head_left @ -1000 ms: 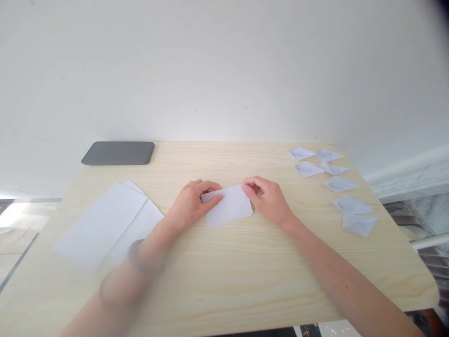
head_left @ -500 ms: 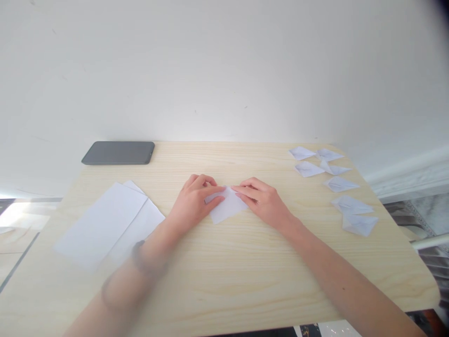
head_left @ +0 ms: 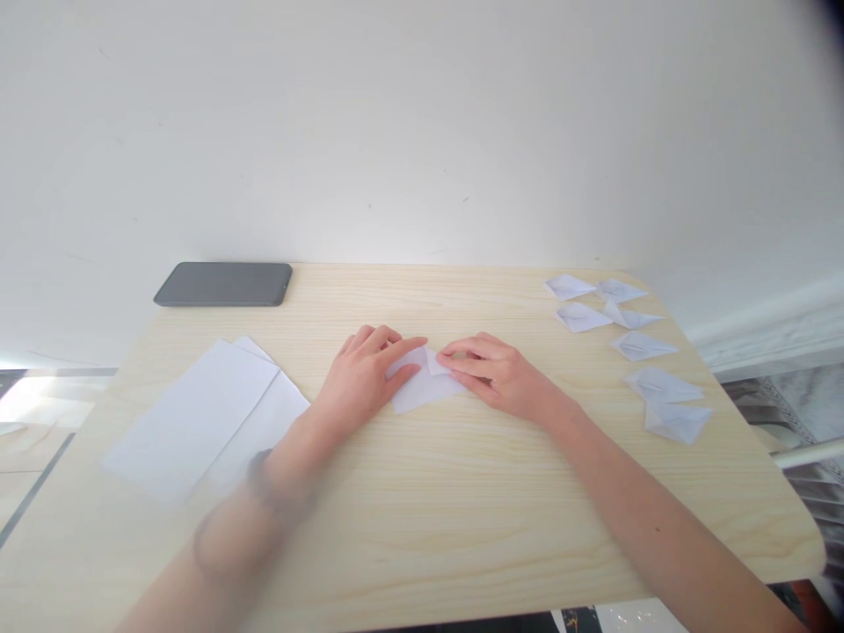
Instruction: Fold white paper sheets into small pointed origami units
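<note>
A small white piece of paper (head_left: pixel 422 396) lies at the middle of the table, with a narrow flap folded at its upper edge. My right hand (head_left: pixel 494 369) is closed, its thumb and fingertips pinching that flap on the paper's right side. On the left side my left hand (head_left: pixel 369 365) holds the paper down, thumb on its surface and index finger stretched along the top edge, a gap between the two. The other fingers of my left hand are curled, and their tips are hidden.
Larger white sheets (head_left: pixel 204 404) overlap on the left of the wooden table (head_left: pixel 422 527). A dark phone (head_left: pixel 224 284) lies at the back left by the wall. Several folded white paper pieces (head_left: pixel 643 345) are laid out along the right side.
My right fingers have turned the top edge of the paper, so a folded flap now shows. My left index finger has lifted away from the thumb.
</note>
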